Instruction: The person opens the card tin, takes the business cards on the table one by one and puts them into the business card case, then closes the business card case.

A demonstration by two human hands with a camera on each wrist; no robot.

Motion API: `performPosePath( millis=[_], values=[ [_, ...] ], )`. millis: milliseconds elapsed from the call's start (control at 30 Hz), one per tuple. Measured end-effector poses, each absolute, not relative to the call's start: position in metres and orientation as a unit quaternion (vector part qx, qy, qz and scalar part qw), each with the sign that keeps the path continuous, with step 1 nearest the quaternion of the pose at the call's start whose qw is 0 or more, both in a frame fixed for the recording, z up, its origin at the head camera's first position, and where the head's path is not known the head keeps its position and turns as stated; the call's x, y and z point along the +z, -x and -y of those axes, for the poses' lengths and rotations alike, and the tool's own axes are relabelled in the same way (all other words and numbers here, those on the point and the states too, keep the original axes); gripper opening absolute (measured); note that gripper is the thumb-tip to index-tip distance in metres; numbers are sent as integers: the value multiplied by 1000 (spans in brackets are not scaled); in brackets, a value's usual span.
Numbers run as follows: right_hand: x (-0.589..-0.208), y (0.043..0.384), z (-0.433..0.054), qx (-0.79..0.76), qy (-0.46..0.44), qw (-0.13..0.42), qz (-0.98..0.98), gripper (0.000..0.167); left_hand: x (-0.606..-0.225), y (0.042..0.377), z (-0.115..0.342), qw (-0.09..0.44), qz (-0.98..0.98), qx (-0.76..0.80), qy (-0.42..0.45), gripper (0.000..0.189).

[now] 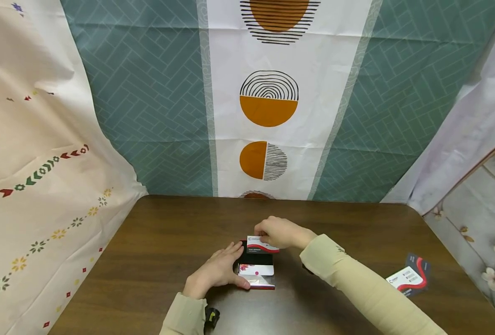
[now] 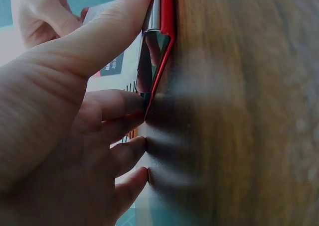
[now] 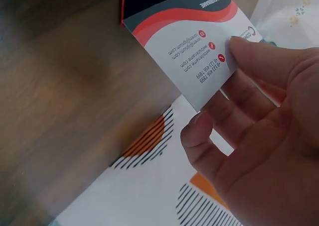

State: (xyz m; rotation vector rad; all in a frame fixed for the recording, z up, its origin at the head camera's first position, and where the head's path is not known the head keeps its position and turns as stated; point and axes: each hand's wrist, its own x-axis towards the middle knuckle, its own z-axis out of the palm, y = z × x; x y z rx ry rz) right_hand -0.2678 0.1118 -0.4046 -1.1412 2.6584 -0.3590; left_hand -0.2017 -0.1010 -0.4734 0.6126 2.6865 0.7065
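Red edging rims the opened black case, which lies on the brown bench; its six o'clock half shows a white, pink-marked surface and a shiny strip. Over its twelve o'clock half, the right hand, reaching in from one o'clock, pinches a red, white and dark grey business card between thumb and fingers. The left hand rests spread at nine o'clock, thumb and fingers touching the case. Toward three o'clock, well apart, lie loose cards, overlapping.
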Motion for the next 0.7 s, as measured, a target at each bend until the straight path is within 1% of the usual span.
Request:
performPosePath(
  millis=[267,467,700],
  values=[
    [-409,263,-101,-128,403,115,-899,7,-475,202,100,136,-932,252,-223,102],
    [-412,261,-98,-138,408,128,-893,6,-476,203,100,130,-926,267,-232,98],
    [-416,259,-97,-145,417,123,-889,7,-473,204,102,129,-924,277,-229,97]
  ],
)
